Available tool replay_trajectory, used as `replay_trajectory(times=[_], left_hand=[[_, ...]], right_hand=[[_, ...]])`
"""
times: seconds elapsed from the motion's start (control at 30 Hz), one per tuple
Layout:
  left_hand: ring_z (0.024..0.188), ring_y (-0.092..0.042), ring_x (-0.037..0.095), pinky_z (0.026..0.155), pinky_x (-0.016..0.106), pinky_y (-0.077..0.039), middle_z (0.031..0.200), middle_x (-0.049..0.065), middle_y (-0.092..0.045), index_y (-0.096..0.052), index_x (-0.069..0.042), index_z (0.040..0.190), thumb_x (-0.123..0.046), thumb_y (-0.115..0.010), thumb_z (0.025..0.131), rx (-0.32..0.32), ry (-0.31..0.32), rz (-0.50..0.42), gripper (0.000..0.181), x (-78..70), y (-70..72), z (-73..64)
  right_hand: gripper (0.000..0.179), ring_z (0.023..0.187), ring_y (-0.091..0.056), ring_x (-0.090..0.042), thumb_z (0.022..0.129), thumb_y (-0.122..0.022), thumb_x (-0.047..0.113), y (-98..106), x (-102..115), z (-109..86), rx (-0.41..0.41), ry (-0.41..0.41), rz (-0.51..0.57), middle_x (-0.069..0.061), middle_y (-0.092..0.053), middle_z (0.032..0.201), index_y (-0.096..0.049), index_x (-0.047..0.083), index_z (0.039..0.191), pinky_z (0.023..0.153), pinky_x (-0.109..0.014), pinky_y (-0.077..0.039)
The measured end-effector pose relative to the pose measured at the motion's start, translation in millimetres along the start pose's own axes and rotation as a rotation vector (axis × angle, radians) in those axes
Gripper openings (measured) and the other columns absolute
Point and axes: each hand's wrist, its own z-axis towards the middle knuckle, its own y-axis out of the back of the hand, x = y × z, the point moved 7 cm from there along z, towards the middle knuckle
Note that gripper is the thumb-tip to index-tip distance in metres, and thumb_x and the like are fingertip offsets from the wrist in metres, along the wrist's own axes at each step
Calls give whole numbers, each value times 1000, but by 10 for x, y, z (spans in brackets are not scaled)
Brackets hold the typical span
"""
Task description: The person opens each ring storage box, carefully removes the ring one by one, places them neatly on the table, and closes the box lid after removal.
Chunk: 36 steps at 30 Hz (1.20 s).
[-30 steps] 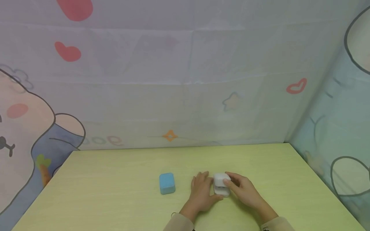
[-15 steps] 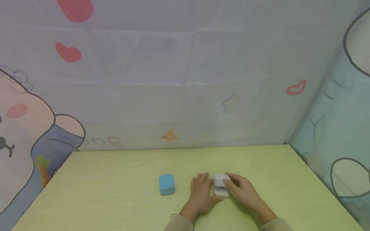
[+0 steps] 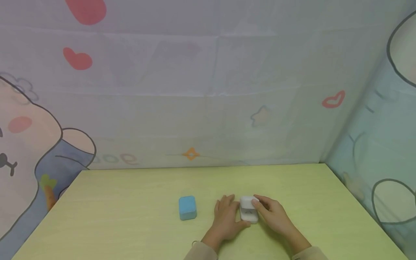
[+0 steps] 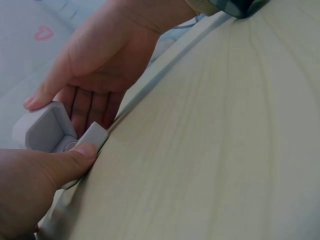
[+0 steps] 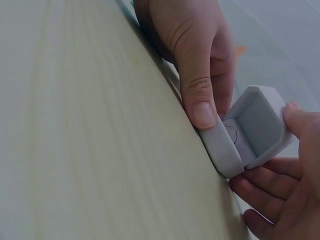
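Note:
A white ring box [image 3: 249, 217] sits on the table, its hinged lid [image 5: 267, 112] raised. A silver-coloured ring [image 5: 231, 133] stands in the slot inside, also visible in the left wrist view. My left hand [image 3: 225, 218] grips the base from the left, thumb on its front, as the right wrist view shows. My right hand [image 3: 274, 216] pinches the lid from the right, thumb at the lid's front edge. In the left wrist view, the right hand's other fingers [image 4: 82, 107] lie along the side of the box.
A blue box [image 3: 187, 207] with rounded corners stands left of my left hand on the light yellow-green table [image 3: 130, 213]. Behind the table hangs a printed cloth [image 3: 182, 90], and another covers the right side.
The ring box's lid has been tilted further back, so more of the inside shows in the head view. Both hands keep nearly the same places, and the blue box has not moved.

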Motion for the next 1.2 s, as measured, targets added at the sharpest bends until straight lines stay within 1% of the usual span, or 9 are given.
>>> replay_trajectory(times=[0.17, 0.3, 0.4, 0.57, 0.67, 0.83, 1.0, 1.2], left_hand=[[140, -22, 43, 114, 60, -9, 147, 20, -36, -55, -3, 124, -35, -74, 79, -4, 0, -2, 58, 5, -2, 3], [141, -21, 42, 114, 59, -9, 148, 18, -36, -55, -4, 125, -36, -74, 79, 0, 10, -2, 59, 25, -17, 6], [141, -21, 42, 115, 59, -8, 148, 18, -35, -55, -4, 125, -35, -74, 79, 5, 15, -10, 59, 38, -32, 2], [141, -21, 41, 115, 59, -8, 148, 18, -35, -56, -4, 125, -36, -74, 79, 8, 17, -16, 59, 46, -43, -3], [141, -20, 41, 115, 59, -7, 148, 17, -35, -56, -4, 125, -36, -74, 79, 4, 15, -20, 59, 45, -38, 2], [141, -20, 41, 115, 59, -7, 148, 17, -35, -56, -5, 125, -37, -74, 78, -5, 14, -23, 60, 43, -33, 11], [141, -21, 42, 114, 60, -8, 147, 18, -36, -57, -4, 123, -38, -74, 78, -16, 11, -19, 60, 45, -37, 6], [140, -22, 43, 113, 61, -9, 146, 18, -36, -57, -3, 122, -39, -75, 77, -25, 1, -25, 61, 38, -23, -3]], right_hand=[[50, 113, -60, -36, 98, -50, 36, 6, 6, -3, -13, -6, -8, -22, -60, 125, -53, -2, 129, 94, -48, -49], [52, 115, -59, -36, 97, -50, 39, 6, -11, 2, -31, -29, -9, -22, -60, 126, -54, -2, 129, 95, -48, -49], [53, 113, -60, -35, 97, -50, 41, 5, -29, 2, -45, -46, 2, -21, -61, 124, -55, -2, 128, 94, -48, -49], [53, 103, -65, -29, 98, -48, 39, 16, -47, 12, -76, -54, 5, -21, -65, 116, -56, -5, 125, 93, -47, -50], [53, 98, -67, -27, 98, -48, 38, 25, -53, 25, -85, -55, -3, -20, -66, 114, -56, -7, 125, 92, -47, -50], [53, 99, -67, -27, 98, -48, 39, 26, -60, 31, -87, -62, -7, -21, -65, 116, -56, -6, 125, 93, -48, -49], [53, 98, -67, -26, 98, -49, 39, 28, -69, 26, -105, -74, 2, -22, -65, 117, -56, -6, 124, 93, -46, -50], [52, 98, -68, -26, 96, -52, 39, 37, -71, 31, -122, -84, 20, -19, -67, 114, -58, -5, 123, 92, -46, -50]])
